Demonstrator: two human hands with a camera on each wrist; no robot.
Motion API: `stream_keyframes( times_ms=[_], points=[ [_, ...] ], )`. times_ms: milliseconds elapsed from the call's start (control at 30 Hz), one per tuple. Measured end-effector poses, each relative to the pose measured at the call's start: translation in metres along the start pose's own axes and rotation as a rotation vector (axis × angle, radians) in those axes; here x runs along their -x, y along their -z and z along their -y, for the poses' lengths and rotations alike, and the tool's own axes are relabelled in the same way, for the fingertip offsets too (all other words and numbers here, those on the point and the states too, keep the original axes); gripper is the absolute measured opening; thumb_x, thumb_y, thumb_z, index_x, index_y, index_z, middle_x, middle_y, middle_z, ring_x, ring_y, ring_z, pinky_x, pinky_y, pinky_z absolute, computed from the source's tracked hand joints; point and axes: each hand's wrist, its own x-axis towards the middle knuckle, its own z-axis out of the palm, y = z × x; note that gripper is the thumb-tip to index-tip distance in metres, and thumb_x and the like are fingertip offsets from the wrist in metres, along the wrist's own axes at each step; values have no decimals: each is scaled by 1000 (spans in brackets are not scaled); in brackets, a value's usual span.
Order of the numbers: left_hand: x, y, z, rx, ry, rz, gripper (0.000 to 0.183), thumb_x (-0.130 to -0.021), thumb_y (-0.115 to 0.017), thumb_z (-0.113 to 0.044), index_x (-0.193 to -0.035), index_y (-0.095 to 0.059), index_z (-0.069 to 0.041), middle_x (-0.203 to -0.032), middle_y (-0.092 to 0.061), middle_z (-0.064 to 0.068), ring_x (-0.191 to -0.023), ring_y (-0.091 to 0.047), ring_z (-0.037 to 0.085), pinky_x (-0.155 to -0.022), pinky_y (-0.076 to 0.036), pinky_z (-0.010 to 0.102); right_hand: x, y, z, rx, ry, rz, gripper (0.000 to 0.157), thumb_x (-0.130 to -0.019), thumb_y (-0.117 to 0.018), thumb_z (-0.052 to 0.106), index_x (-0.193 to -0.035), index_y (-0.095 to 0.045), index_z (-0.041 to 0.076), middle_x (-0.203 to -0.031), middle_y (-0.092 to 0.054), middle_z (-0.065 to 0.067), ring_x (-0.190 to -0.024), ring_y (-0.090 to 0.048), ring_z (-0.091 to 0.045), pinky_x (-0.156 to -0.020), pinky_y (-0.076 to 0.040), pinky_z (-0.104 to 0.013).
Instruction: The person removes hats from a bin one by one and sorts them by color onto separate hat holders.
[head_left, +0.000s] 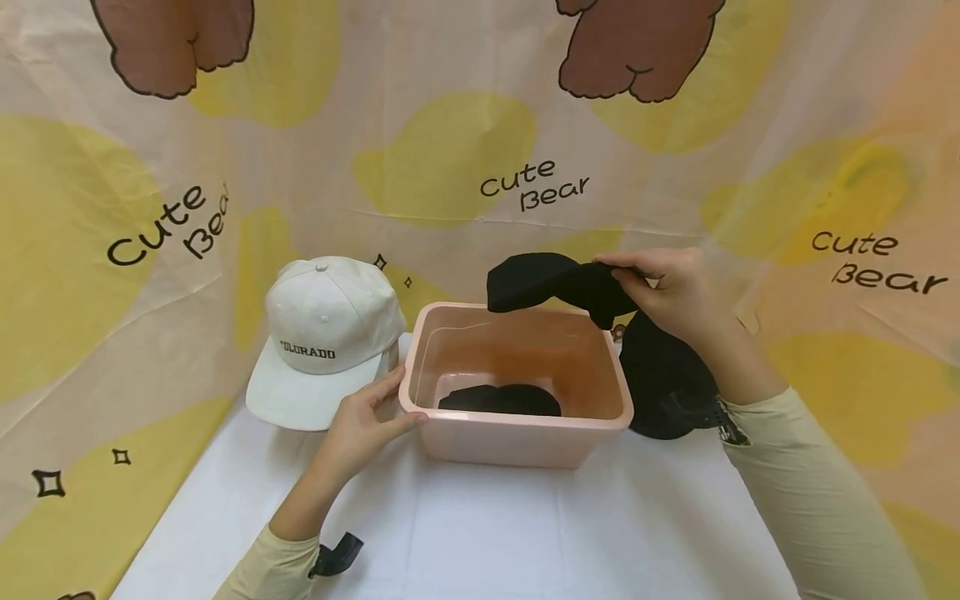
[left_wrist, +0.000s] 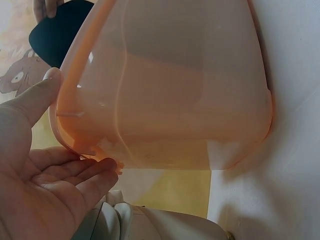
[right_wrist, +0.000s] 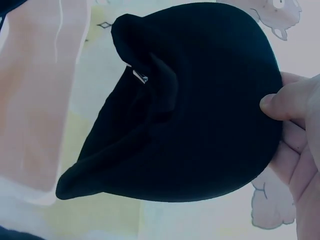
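Observation:
My right hand (head_left: 678, 296) pinches a black cap (head_left: 532, 279) by the edge of its brim, thumb on one face and fingers behind. The cap hangs over the back right part of a pink plastic bin (head_left: 517, 423). In the right wrist view the cap's crown (right_wrist: 115, 135) looks folded, with a small metal piece inside. My left hand (head_left: 363, 429) grips the bin's rim at the front left corner, its thumb lying on the front rim. Inside the bin, low down, lies another black item (head_left: 517, 400), partly hidden by the front wall.
A white cap (head_left: 333, 308) lettered COLORADO stands left of the bin, close to my left hand. Right of the bin, partly behind my right forearm, is another black cap (head_left: 660, 379). A patterned cloth (head_left: 450, 158) hangs behind the white table (head_left: 487, 525).

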Motion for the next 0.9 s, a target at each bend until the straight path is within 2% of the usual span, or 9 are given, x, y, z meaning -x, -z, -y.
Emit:
stream_keyframes(
  times_ms=[200,300,400,467,533,633,700,767,900],
  points=[
    [0,0,0,17,2,-2,90,-79,-90,-32,-150,-47,2,-157,-44,17,-140,-50,29,-110,-49,43,-2,14,-5,61,62,-44,34,-81,-76,-14,-108,-81,7,-101,-79,-9,-90,-76,-29,-85,-45,0],
    [0,-1,1,22,4,-3,88,-80,-90,-31,-150,-47,1,-157,-44,17,-140,-50,30,-110,-48,44,-2,21,-7,65,86,-36,34,-82,-75,-16,-108,-80,5,-104,-79,-11,-96,-76,-28,-93,-47,-2],
    [0,-2,2,29,2,-1,87,-80,-90,-29,-150,-48,1,-156,-44,18,-140,-50,30,-110,-48,44,-1,27,-8,71,75,-37,37,-81,-74,-17,-110,-80,6,-106,-79,-11,-106,-73,-10,-96,-47,-3],
    [-1,-2,2,34,3,-1,86,-80,-90,-29,-150,-48,1,-156,-45,18,-140,-50,29,-110,-48,43,0,31,-9,87,58,-34,38,-82,-74,-17,-112,-80,7,-108,-78,-11,-111,-65,7,-93,-47,-1],
    [-1,-2,1,35,4,0,87,-80,-90,-30,-150,-48,0,-156,-45,17,-140,-50,29,-111,-48,43,0,35,-9,110,40,-38,39,-83,-74,-15,-113,-80,9,-109,-78,-10,-110,-62,13,-88,-45,1],
    [-1,-2,1,29,6,-2,88,-80,-90,-31,-150,-48,0,-157,-45,17,-140,-50,29,-110,-49,41,0,42,-9,161,39,-42,38,-84,-74,-14,-113,-80,9,-106,-78,-12,-99,-73,-4,-84,-41,4],
    [0,-2,2,22,9,-3,89,-79,-90,-33,-150,-47,0,-157,-45,17,-140,-50,29,-111,-48,40,0,46,-11,200,44,-52,36,-84,-75,-13,-112,-81,9,-103,-79,-12,-86,-75,-18,-80,-40,4],
    [0,-2,2,20,10,-2,89,-79,-90,-34,-150,-48,0,-157,-45,16,-140,-50,29,-111,-48,39,1,50,-15,232,53,-60,34,-83,-74,-13,-110,-81,7,-100,-79,-13,-72,-71,-21,-73,-38,3],
    [0,-2,2,16,8,-2,89,-80,-89,-33,-150,-47,1,-156,-45,17,-140,-50,30,-112,-47,39,5,57,-25,251,55,-95,31,-83,-75,-14,-107,-81,4,-97,-79,-14,-59,-55,-14,-63,-31,-4]
  ],
)
